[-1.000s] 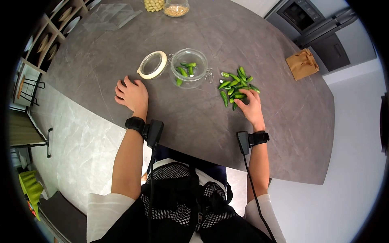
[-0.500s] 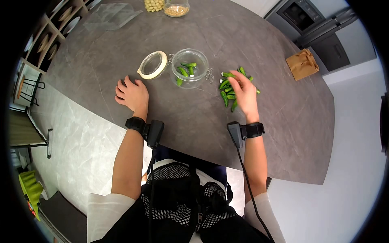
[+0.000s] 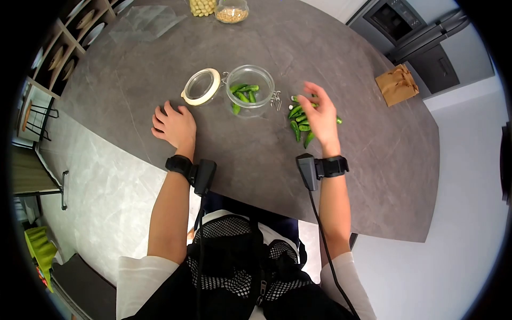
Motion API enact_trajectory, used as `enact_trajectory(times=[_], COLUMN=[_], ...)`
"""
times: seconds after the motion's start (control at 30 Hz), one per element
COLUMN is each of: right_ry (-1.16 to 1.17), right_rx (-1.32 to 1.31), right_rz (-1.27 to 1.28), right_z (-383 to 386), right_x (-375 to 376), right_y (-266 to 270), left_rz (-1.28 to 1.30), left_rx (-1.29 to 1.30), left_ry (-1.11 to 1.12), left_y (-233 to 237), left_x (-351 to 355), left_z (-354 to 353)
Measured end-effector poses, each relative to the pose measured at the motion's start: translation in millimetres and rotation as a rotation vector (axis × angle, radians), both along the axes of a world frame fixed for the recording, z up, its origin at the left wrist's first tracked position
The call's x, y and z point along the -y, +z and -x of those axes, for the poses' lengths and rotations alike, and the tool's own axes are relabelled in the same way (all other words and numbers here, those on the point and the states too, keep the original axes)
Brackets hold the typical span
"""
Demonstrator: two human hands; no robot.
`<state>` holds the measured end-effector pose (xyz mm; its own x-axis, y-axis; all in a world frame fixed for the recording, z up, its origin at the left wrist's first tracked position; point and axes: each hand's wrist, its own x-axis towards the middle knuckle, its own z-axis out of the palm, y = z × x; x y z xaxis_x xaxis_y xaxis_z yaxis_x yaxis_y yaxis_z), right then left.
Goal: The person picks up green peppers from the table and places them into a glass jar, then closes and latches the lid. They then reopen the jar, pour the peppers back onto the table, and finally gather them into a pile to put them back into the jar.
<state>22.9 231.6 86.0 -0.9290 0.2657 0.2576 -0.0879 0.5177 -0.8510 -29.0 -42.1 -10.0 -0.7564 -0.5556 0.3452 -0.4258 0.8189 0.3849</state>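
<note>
on the dark grey, stone-textured tabletop a crumpled brown paper bag sits well off to the right, and two small glass jars stand at the far edge. a round clear glass clip-top jar stands upright and open, its cream-rimmed lid swung flat to the left, a few glossy green peppers lying crosswise inside. just right of it a loose pile of green chillies points every way, partly hidden by the right hand hovering above, fingers spread and slack, gripping nothing, while the left hand rests palm down near the lid, loose and empty.
</note>
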Motion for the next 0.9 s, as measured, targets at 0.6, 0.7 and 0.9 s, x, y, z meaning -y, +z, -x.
enact_trajectory(times=[0.6,0.7,0.9], right_ry=[0.092,0.121,0.266], right_rx=[0.377,0.342,0.141], right_rz=[-0.278,-0.158,0.001], right_z=[-62,-45,3], right_x=[-47,-28,34], right_y=[-26,-5,25], left_rz=[-0.009,-0.009,-0.005], left_rx=[0.033,0.033,0.019], left_ry=[0.002,0.004,0.001], left_y=[1,1,0], left_x=[0,0,0], left_z=[1,0,1])
